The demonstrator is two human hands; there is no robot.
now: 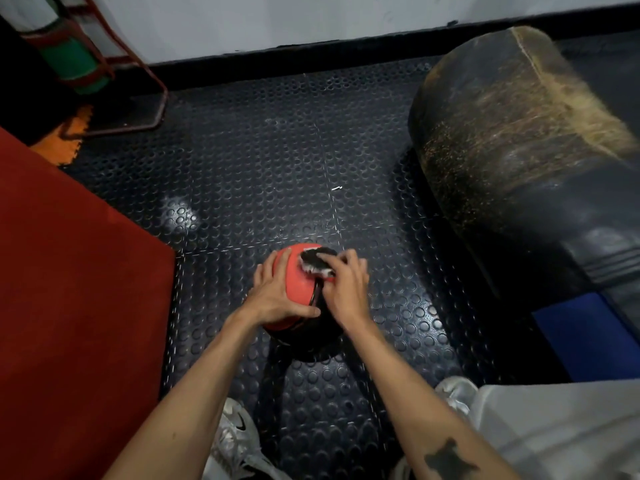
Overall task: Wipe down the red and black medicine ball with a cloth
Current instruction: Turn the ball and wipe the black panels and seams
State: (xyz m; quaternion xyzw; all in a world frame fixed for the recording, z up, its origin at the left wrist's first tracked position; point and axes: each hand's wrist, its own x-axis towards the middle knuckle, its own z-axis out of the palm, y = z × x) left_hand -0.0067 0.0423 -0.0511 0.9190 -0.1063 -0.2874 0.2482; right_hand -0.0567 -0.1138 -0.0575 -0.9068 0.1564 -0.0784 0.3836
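Note:
The red and black medicine ball (296,271) rests on the black studded rubber floor (263,161) in front of me. My left hand (277,292) lies flat on its red left side, fingers spread, steadying it. My right hand (348,284) presses a small dark cloth with a white edge (317,259) onto the top right of the ball. The ball's black right half is mostly hidden under my right hand and in shadow.
A red mat (69,289) covers the floor at the left. A big worn black punching bag (512,140) lies at the right, with a blue pad (585,334) beside it. A red metal frame (145,81) stands at the back left by the wall. My white shoes (235,431) are below.

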